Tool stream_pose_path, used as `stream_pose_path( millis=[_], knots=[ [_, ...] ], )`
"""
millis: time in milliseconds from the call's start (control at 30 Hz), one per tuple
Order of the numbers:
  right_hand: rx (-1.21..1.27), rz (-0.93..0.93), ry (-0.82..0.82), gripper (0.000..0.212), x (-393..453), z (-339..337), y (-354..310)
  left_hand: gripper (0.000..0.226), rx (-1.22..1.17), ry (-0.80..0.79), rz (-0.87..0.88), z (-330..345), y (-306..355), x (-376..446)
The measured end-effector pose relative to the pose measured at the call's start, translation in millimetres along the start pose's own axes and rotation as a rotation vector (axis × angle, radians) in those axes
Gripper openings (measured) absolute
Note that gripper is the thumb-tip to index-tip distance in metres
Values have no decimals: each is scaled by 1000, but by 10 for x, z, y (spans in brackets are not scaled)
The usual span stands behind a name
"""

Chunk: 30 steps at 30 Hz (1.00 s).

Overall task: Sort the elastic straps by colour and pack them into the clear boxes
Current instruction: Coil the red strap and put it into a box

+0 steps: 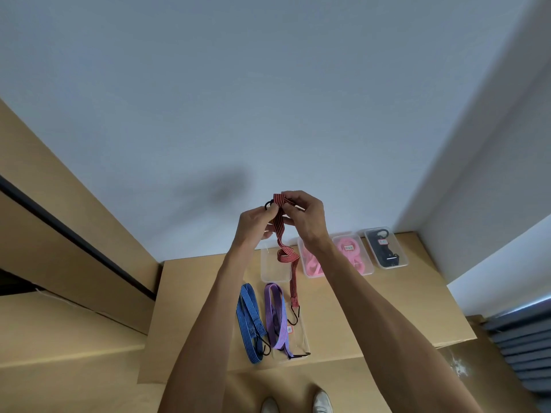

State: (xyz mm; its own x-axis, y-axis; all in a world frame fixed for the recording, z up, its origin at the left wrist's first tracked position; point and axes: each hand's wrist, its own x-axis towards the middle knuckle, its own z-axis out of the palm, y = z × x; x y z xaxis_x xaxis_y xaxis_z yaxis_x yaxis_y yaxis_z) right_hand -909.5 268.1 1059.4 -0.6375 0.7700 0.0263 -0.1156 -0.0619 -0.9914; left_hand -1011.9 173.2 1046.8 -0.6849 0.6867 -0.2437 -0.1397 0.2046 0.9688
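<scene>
Both hands up: left hand (pixel 255 219) and right hand (pixel 304 212) pinch folded top of red striped strap (pixel 287 256); hooked tail dangles above table (pixel 396 305), beside purple strap (pixel 275 314).

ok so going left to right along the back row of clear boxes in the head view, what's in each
empty clear box with the red strap dangling over it → box with a pink strap → second box with a pink strap → box with a black strap
</scene>
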Motion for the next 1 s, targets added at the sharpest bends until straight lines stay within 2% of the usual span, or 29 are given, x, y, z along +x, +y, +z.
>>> stream_pose_path(
  millis=[133, 233, 300, 367, 500, 600, 733, 900, 1000],
  knots=[
    [-110, -82, 33, 20, 67, -37, -10, 32, -7, -31, 26, 19, 40, -4],
    [-186, -140, 45, 19, 90, -48, -52, 45, -72, 16, -10, 70, 120, -8],
    [-193, -156, 33, 19, 111, -36, -121, 39, -110, 59, -4, 89, 195, 7],
    [-119, -145, 3, 21, 137, -42, -203, 28, -156, 48, 45, 88, 297, 11],
    [28, -109, -49, 21, 147, -85, -392, 25, -186, -5, 154, 68, 512, -22],
    [71, -75, -53, 37, 149, -72, -491, 18, -212, -61, 255, 97, 660, -86],
    [222, 110, -223, 66, 114, -112, -461, 16, -333, -59, 389, 162, 893, -197],
    [-49, 232, -527, 42, -54, -193, -193, 17, -386, 10, 524, 139, 1223, -298],
    [-79, 307, -581, 43, -134, -220, -85, 17, -386, 20, 589, 143, 1354, -358]
  ],
)
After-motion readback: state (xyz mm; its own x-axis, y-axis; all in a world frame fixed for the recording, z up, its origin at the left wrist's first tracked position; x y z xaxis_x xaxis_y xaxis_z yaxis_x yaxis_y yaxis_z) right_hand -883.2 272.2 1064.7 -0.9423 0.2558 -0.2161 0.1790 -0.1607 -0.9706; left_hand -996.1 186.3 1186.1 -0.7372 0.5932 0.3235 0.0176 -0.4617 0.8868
